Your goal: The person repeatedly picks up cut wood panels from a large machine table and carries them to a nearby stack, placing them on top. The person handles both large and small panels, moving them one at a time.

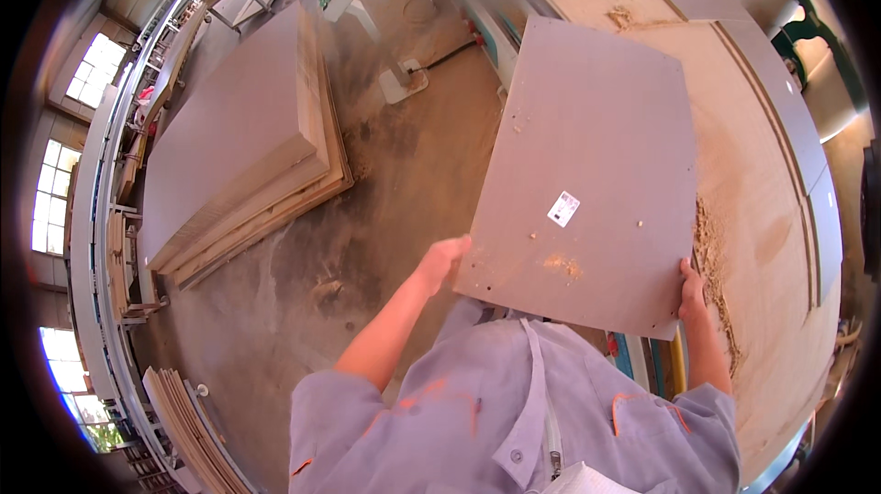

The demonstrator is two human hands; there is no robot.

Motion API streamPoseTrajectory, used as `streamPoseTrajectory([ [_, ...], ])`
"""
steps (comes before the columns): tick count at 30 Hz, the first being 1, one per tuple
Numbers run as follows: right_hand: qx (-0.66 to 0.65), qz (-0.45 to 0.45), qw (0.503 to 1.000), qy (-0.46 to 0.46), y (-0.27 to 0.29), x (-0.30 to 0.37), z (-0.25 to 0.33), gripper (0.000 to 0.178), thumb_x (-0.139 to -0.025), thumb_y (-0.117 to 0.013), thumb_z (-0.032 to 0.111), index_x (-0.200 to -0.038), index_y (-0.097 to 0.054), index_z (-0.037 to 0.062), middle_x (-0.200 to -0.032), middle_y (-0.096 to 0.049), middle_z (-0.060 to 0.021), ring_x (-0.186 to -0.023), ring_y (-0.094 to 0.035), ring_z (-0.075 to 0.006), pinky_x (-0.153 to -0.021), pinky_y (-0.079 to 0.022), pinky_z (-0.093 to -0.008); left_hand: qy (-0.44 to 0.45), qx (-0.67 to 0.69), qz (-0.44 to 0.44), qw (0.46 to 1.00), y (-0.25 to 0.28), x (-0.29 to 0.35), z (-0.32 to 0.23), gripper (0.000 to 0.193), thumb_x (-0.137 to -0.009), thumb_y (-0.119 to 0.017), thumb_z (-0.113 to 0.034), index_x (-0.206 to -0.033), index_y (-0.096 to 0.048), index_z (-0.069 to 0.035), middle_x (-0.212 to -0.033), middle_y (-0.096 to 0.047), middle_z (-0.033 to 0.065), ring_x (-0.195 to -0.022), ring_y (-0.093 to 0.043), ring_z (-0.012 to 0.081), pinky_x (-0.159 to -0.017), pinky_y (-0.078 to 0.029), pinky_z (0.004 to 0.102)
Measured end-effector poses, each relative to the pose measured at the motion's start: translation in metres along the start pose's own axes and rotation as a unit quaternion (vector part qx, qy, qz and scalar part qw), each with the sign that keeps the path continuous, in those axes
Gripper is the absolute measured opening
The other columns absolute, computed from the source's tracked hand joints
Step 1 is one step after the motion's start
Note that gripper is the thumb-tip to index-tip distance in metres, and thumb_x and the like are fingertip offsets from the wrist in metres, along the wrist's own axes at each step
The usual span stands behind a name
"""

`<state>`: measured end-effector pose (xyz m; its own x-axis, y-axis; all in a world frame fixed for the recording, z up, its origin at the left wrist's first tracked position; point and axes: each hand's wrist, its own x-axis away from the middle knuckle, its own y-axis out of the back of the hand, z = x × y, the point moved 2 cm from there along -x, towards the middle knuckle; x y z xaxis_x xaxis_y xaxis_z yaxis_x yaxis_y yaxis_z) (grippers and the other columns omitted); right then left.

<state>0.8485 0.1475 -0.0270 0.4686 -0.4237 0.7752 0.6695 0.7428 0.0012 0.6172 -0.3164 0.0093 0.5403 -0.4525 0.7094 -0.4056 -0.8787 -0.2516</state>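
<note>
A large grey-brown wood panel [596, 145] is held in front of me, its near edge close to my waist. My left hand [442, 263] grips its left edge near the near corner, fingers mostly hidden beneath. On the opposite edge, my right hand [693, 290] is closed around the side, with its fingertips showing at the top. The panel's upper face carries a white label [563, 209], small drilled holes near its edges, and a scatter of sawdust [564, 265] with a few chips.
To the right lies a machine bed with a wooden surface [752, 173], strewn with sawdust and bordered by grey panels [780, 90]. A thick stack of large panels [229, 136] sits on the left floor. Ahead stands a white pedestal control [353, 12]. Boards [193, 430] lean at lower left.
</note>
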Motion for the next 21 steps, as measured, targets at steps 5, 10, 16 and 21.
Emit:
streamPoseTrajectory([
  [5, -0.011, -0.028, 0.999, 0.042, 0.006, -0.011, -0.011, 0.058, -0.092, -0.048, 0.045, -0.126, -0.049, -0.0016, -0.128, -0.052, -0.0144, -0.116, -0.048, -0.0278, -0.102, -0.033, -0.0391, -0.036, -0.013, -0.126, 0.991, 0.0, -0.091, 0.013, 0.046, -0.086, -0.058, -0.044, -0.095, -0.067, 0.0, -0.087, -0.066, 0.0134, -0.08, -0.061, 0.0189, -0.068, -0.05, 0.0359],
  [10, -0.101, 0.095, 0.986, 0.097, 0.027, -0.005, -0.04, 0.058, -0.091, -0.045, 0.047, -0.135, -0.043, 0.009, -0.13, -0.05, -0.0116, -0.119, -0.046, -0.03, -0.103, -0.035, -0.0432, -0.111, -0.137, -0.243, 0.954, -0.017, -0.03, 0.01, 0.052, -0.082, -0.058, -0.046, -0.064, -0.061, 0.003, -0.061, -0.058, 0.014, -0.052, -0.051, 0.0223, -0.052, -0.043, 0.0412],
  [16, 0.271, -0.073, 0.858, 0.43, 0.033, -0.015, -0.046, 0.062, -0.09, -0.044, 0.05, -0.133, -0.045, 0.0053, -0.125, -0.054, -0.0144, -0.113, -0.051, -0.03, -0.098, -0.04, -0.0381, -0.088, 0.0, -0.294, 0.952, -0.014, 0.017, 0.07, 0.05, -0.083, -0.057, -0.042, -0.06, -0.054, 0.003, -0.06, -0.054, 0.0108, -0.052, -0.047, 0.0208, -0.048, -0.038, 0.0409],
  [21, 0.398, 0.124, 0.852, 0.316, -0.106, 0.01, -0.053, 0.061, -0.09, -0.045, 0.05, -0.129, -0.047, 0.003, -0.121, -0.056, -0.0165, -0.108, -0.054, -0.0303, -0.096, -0.041, -0.038, -0.101, 0.09, -0.358, 0.924, 0.005, 0.134, 0.101, 0.041, -0.082, -0.056, -0.034, -0.06, -0.056, 0.001, -0.056, -0.052, 0.0103, -0.05, -0.049, 0.0197, -0.049, -0.039, 0.0394],
])
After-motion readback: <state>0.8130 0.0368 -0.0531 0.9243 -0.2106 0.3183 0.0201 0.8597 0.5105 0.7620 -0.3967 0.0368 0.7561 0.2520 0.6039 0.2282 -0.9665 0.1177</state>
